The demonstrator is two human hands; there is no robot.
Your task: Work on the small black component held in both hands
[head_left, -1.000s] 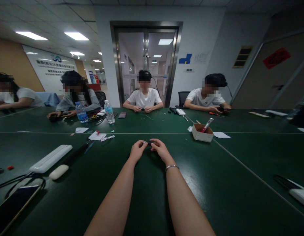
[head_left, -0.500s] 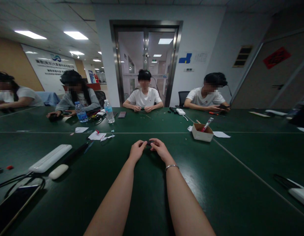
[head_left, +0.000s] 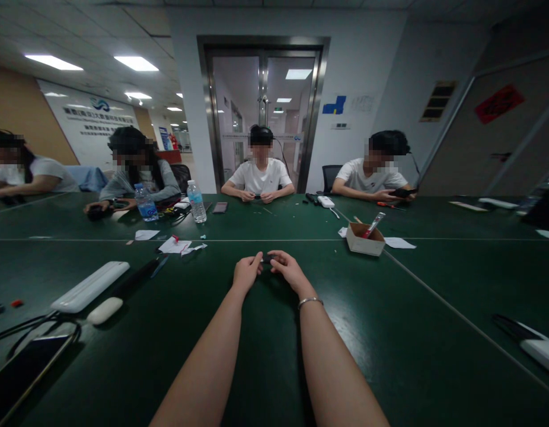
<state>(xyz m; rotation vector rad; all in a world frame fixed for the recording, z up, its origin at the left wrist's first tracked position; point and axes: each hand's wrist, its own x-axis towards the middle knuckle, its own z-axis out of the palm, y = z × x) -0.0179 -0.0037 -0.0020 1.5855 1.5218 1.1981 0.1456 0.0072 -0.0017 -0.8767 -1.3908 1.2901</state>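
Observation:
A small dark object (head_left: 268,259) is held between my two hands over the middle of the green table (head_left: 274,332). Its exact kind is too small to make out. My left hand (head_left: 248,272) grips its left end, the thumb raised along the near side. On the other end, my right hand (head_left: 287,268) pinches it between thumb and fingers. A silver bangle (head_left: 310,302) circles my right wrist. Both forearms reach forward from the bottom edge.
An open small box (head_left: 364,242) with a brush-like tool stands right of my hands. To the left lie torn paper (head_left: 175,245), a white power bank (head_left: 92,287), a white oval case (head_left: 105,311) and a phone (head_left: 29,367). Water bottles (head_left: 196,201) and several seated people are across the table.
My left thumb and fingers have shifted slightly on the small dark object, the thumb now pointing more upward. My right hand stays nearly where it was.

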